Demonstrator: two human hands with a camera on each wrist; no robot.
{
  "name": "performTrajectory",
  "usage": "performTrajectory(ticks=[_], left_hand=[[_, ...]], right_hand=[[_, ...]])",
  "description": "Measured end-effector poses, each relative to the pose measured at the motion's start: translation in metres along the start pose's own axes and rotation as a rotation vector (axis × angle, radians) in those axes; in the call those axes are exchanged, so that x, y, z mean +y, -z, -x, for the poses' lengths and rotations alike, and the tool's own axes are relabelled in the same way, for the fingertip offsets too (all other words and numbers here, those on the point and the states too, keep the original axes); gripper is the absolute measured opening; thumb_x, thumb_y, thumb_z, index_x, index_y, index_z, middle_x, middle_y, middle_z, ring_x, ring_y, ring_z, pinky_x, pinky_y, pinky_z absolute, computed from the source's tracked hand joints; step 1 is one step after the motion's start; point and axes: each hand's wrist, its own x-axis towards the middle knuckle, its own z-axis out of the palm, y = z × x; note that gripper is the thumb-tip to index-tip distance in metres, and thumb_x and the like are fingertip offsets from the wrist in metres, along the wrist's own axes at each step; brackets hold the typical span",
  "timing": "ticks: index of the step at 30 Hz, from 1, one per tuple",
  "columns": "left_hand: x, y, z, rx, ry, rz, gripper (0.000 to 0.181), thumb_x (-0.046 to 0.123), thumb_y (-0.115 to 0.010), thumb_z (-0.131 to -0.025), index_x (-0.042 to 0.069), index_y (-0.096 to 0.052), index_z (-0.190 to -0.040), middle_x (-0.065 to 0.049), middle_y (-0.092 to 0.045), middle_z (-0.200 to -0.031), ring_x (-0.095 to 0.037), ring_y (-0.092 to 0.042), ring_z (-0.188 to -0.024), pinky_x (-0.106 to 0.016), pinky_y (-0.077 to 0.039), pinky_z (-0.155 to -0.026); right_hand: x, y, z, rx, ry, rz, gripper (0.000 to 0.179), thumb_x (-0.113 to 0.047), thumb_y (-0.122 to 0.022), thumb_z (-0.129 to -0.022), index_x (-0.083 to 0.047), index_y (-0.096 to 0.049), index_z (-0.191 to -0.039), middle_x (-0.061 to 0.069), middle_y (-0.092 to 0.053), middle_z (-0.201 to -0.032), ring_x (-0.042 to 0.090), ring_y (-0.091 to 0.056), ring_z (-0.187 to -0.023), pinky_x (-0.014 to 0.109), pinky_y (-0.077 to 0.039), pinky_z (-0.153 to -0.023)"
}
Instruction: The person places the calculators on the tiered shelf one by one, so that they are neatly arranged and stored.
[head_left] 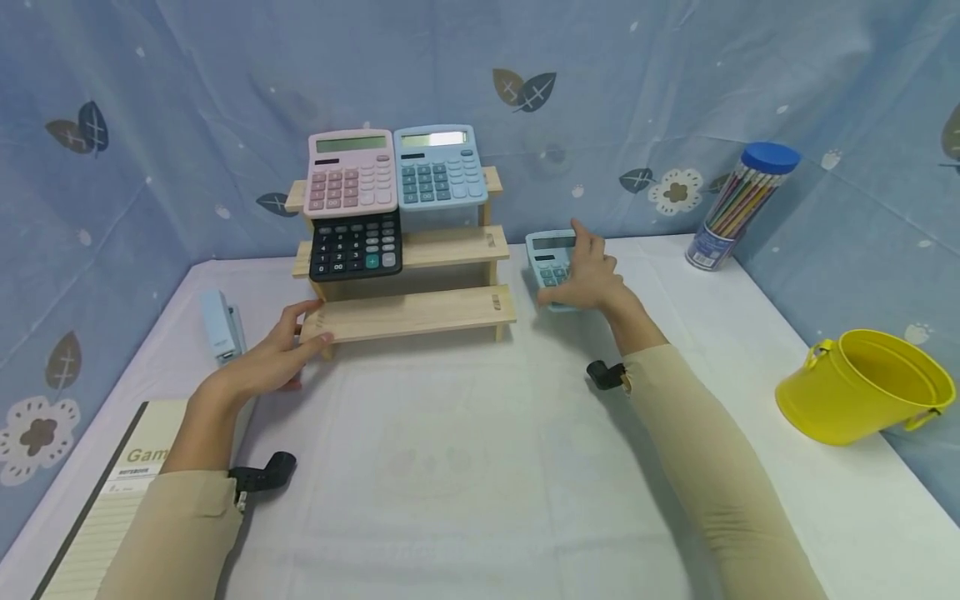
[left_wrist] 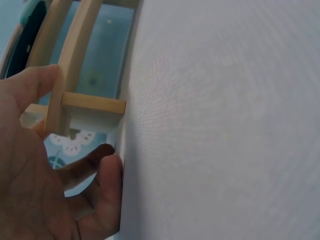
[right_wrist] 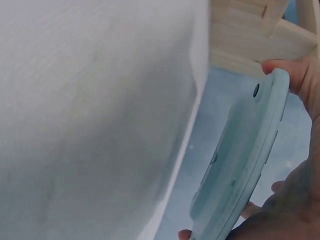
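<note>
My right hand (head_left: 588,279) grips a small light-blue calculator (head_left: 543,260) by its edges, right of a three-tier wooden rack (head_left: 420,315). In the right wrist view the calculator (right_wrist: 250,150) is tilted and apart from the white tabletop, the thumb at one end and fingertips at the other. At the rack's lowest shelf, my left hand (head_left: 266,358) pinches the left end; the left wrist view has the thumb against the wood (left_wrist: 65,85) and other fingers curled below. A pink calculator (head_left: 352,171) and a larger blue calculator (head_left: 440,167) lean on the top tier, a black calculator (head_left: 356,246) on the middle one.
On the left are a light-blue stapler (head_left: 222,325) and a notebook (head_left: 97,508), partly under the left forearm. A blue-lidded tube of pencils (head_left: 735,208) stands at the back right. Nearer on that side is a yellow bucket (head_left: 832,400). Patterned blue cloth (head_left: 420,50) borders the table.
</note>
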Motion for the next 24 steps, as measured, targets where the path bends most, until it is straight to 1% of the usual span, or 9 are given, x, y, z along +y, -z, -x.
performTrajectory(ticks=[5,9,15,20,24], left_hand=[[0.002,-0.002,-0.001,-0.001,0.009,-0.004,0.087,0.06,-0.045,-0.105,0.026,0.01,-0.164,-0.037,-0.013,-0.16,-0.049,-0.042,-0.127,-0.043,-0.057,-0.076],[0.0,-0.002,-0.001,0.0,0.025,-0.017,0.088,0.062,-0.043,-0.104,0.027,0.011,-0.164,-0.038,-0.013,-0.159,-0.05,-0.043,-0.126,-0.044,-0.057,-0.077],[-0.003,-0.001,-0.002,-0.002,0.02,-0.008,0.088,0.061,-0.044,-0.105,0.026,0.012,-0.163,-0.038,-0.013,-0.158,-0.05,-0.041,-0.127,-0.043,-0.057,-0.077],[-0.001,-0.002,-0.002,-0.005,0.019,-0.006,0.088,0.061,-0.044,-0.104,0.028,0.011,-0.163,-0.037,-0.014,-0.158,-0.049,-0.042,-0.128,-0.044,-0.057,-0.077],[0.0,0.0,0.001,-0.004,0.02,-0.013,0.087,0.06,-0.044,-0.105,0.026,0.011,-0.163,-0.038,-0.013,-0.158,-0.05,-0.042,-0.128,-0.044,-0.057,-0.077]], right_hand=[[0.0,0.007,0.008,0.031,0.063,-0.074,0.131,-0.033,-0.084,-0.074,-0.026,0.011,-0.164,0.02,0.001,-0.168,0.057,-0.019,-0.139,0.076,-0.027,-0.105],[-0.004,0.009,0.013,0.057,0.114,-0.122,0.13,-0.029,-0.084,-0.072,-0.027,0.007,-0.164,0.019,-0.003,-0.166,0.052,-0.022,-0.135,0.073,-0.03,-0.104],[-0.012,0.011,0.021,0.088,0.163,-0.146,0.131,-0.028,-0.086,-0.069,-0.029,0.003,-0.164,0.018,-0.01,-0.165,0.048,-0.024,-0.133,0.074,-0.026,-0.104],[-0.017,0.013,0.03,0.097,0.193,-0.16,0.129,-0.028,-0.086,-0.069,-0.03,0.001,-0.165,0.017,-0.012,-0.165,0.046,-0.022,-0.135,0.075,-0.025,-0.103],[-0.027,0.012,0.036,0.099,0.249,-0.193,0.129,-0.027,-0.088,-0.068,-0.028,-0.002,-0.165,0.016,-0.012,-0.165,0.044,-0.02,-0.135,0.073,-0.026,-0.102]])
